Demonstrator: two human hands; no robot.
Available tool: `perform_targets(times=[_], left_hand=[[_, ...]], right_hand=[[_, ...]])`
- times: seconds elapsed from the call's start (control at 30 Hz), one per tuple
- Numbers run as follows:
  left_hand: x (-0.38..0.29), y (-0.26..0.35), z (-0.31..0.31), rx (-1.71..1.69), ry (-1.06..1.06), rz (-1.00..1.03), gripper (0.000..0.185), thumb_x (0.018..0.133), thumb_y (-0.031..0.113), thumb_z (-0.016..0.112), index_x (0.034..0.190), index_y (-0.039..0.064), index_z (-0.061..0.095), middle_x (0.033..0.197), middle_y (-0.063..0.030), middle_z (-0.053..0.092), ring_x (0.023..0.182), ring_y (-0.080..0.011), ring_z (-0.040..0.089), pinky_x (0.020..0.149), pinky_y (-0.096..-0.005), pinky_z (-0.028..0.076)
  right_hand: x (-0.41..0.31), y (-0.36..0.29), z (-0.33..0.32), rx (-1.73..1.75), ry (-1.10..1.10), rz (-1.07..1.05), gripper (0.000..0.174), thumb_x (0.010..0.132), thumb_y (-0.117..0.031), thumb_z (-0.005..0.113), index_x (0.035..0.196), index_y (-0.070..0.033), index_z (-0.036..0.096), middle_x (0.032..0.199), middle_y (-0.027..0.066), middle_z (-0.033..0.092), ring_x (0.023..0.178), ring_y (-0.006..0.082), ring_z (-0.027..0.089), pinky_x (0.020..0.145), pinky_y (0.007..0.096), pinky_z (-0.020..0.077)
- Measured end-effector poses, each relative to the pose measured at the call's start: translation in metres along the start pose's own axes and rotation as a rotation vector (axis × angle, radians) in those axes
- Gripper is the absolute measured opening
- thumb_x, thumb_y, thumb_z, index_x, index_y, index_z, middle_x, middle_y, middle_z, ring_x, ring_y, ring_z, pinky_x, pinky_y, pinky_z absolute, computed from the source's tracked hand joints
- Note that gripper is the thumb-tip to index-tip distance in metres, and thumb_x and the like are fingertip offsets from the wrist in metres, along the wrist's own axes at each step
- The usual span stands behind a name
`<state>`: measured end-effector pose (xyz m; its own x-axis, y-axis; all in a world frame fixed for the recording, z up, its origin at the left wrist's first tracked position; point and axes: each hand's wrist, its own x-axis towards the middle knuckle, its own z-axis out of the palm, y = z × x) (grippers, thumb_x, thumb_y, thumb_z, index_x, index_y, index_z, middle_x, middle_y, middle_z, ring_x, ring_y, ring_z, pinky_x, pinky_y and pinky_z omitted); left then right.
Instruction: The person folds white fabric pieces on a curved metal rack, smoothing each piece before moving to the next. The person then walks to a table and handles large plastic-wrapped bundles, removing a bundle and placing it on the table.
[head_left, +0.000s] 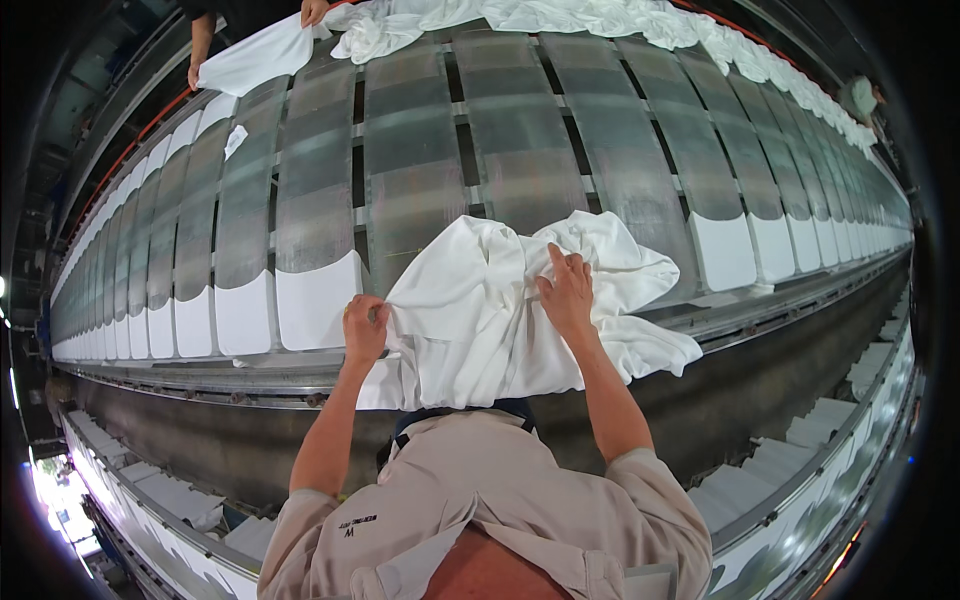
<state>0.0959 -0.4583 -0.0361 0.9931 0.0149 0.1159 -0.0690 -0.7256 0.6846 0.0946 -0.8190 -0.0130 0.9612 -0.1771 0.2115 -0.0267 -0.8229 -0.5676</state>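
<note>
A bunched white cloth (480, 315) lies over the near edge of a long row of grey panels (412, 172) and hangs towards my body. My left hand (366, 330) pinches the cloth's left edge between thumb and fingers. Over the cloth's upper right part, my right hand (567, 289) rests with its index finger extended and its other fingers partly bent; whether it grips any fabric I cannot tell. White cloth pieces cover the near ends of panels on both sides, such as the white-covered end (319, 304) left of my left hand and another (721, 251) at the right.
Across the panels, another person's hands (313, 12) hold a white cloth (262, 56). Heaped white fabric (600, 16) runs along the far edge. A metal rail (277, 394) borders the near side. Behind me stands a second line with white pieces (739, 487). A white scrap (235, 141) lies on a panel.
</note>
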Motion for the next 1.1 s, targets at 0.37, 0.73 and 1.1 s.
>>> perform_targets(times=[0.37, 0.73, 1.1], left_hand=[[-0.011, -0.026, -0.075, -0.719, 0.701, -0.565, 0.021, 0.101, 0.022, 0.056, 0.085, 0.008, 0.057, 0.074, 0.0076, 0.045, 0.070, -0.0034, 0.039, 0.059, -0.0239, 0.035], [-0.051, -0.055, -0.049, -0.733, 0.251, -0.745, 0.021, 0.098, 0.023, 0.060, 0.093, 0.004, 0.064, 0.069, 0.0084, 0.045, 0.059, -0.0025, 0.035, 0.050, -0.0237, 0.028], [-0.056, -0.041, -0.069, -0.649, 0.102, -0.729, 0.025, 0.098, 0.027, 0.062, 0.091, 0.004, 0.066, 0.074, 0.0076, 0.048, 0.064, -0.0026, 0.036, 0.055, -0.0229, 0.031]], right_hand=[[-0.015, -0.017, 0.006, 0.047, -0.132, 0.086, 0.039, 0.081, -0.027, 0.077, 0.107, -0.003, 0.063, 0.097, 0.0169, 0.062, 0.096, 0.0394, 0.058, 0.088, 0.0483, 0.0444], [-0.072, 0.022, -0.018, -0.328, -0.314, 0.160, 0.012, 0.076, -0.015, 0.065, 0.084, -0.007, 0.066, 0.082, 0.0130, 0.068, 0.087, 0.0372, 0.064, 0.079, 0.0534, 0.0466], [-0.071, -0.052, -0.008, 0.135, -0.042, -0.117, 0.030, 0.084, -0.015, 0.073, 0.112, -0.006, 0.065, 0.107, 0.0163, 0.065, 0.101, 0.0367, 0.061, 0.088, 0.0458, 0.0489]])
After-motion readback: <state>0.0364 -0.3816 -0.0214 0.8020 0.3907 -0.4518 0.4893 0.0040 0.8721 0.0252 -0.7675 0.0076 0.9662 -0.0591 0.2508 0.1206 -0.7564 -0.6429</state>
